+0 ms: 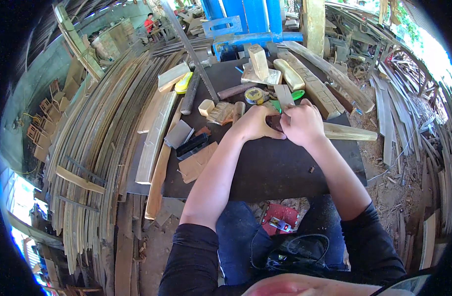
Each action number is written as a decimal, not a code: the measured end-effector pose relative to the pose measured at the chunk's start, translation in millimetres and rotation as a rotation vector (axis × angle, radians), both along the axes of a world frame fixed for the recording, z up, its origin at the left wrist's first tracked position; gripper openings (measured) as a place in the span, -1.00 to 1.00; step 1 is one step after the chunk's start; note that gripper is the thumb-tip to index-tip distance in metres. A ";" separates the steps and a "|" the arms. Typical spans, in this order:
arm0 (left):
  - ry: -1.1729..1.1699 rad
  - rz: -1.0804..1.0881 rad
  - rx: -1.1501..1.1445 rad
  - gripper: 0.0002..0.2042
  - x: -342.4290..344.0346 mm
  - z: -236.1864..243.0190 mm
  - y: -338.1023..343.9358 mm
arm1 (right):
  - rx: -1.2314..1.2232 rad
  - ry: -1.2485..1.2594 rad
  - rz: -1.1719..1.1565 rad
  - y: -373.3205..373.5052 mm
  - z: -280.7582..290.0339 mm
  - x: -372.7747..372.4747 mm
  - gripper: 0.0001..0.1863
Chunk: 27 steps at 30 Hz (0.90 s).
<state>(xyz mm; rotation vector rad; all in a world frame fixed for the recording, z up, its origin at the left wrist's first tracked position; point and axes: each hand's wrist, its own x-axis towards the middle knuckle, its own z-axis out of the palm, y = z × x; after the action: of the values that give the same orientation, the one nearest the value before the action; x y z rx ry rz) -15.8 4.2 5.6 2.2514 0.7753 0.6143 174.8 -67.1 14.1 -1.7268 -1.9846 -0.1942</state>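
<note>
Where your left hand (257, 122) curves: fingers spread from thumb
Right hand (305, 122): fingers curled, hold unclear
Wood piece (284, 94): just beyond right fingers

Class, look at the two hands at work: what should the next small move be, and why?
Probably firm up the hold of the left hand around the small brown piece: its thumb and fingers curve about that piece, and the right hand is close beside it, fingers bent. What the right hand grips is hard to tell.
</note>
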 end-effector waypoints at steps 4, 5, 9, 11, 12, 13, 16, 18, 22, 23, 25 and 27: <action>0.061 0.006 0.158 -0.38 0.7 7.2 -6.5 | 0.055 0.002 0.005 4.2 -5.6 2.4 -0.68; 0.095 0.008 0.152 -0.38 0.7 9.4 -7.4 | 0.073 0.016 0.012 3.4 -6.5 2.5 -0.68; 0.087 -0.028 0.136 -0.45 -2.2 13.6 -11.3 | 0.114 0.045 0.017 2.2 -10.8 0.9 -0.65; 0.116 -0.034 0.176 -0.52 4.2 20.8 -22.5 | 0.094 0.055 -0.009 -1.1 -10.4 6.1 -0.61; 0.133 -0.037 0.196 -0.55 5.7 23.0 -25.1 | 0.073 0.071 -0.015 -0.4 -9.3 6.1 -0.60; 0.100 -0.039 0.179 -0.59 0.7 19.2 -24.5 | 0.050 0.092 -0.012 -1.2 -8.3 0.8 -0.58; 0.182 -0.038 0.186 -0.57 7.5 23.9 -28.3 | -0.046 0.098 -0.017 -6.1 -5.7 7.3 -0.54; 0.199 -0.038 0.200 -0.55 10.5 28.8 -38.3 | -0.112 0.092 -0.022 -2.0 -9.0 10.8 -0.53; 0.170 -0.050 0.264 -0.52 16.6 23.5 -46.9 | -0.097 0.205 0.050 -13.6 0.9 17.1 -0.51; 0.181 -0.049 0.291 -0.51 19.4 25.6 -48.9 | -0.135 0.198 0.027 -13.9 0.0 21.6 -0.49; 0.208 -0.040 0.345 -0.50 21.0 30.3 -51.3 | -0.213 0.187 -0.012 -14.1 2.5 22.9 -0.47; 0.178 -0.059 0.357 -0.48 20.5 20.6 -45.9 | -0.141 0.146 0.025 -15.1 -4.3 21.9 -0.49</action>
<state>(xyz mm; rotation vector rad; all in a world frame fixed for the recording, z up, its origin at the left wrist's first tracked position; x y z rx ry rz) 4.7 -41.7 26.2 2.6755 0.7264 0.5658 196.6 -82.2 9.8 -1.7474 -1.9523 0.0802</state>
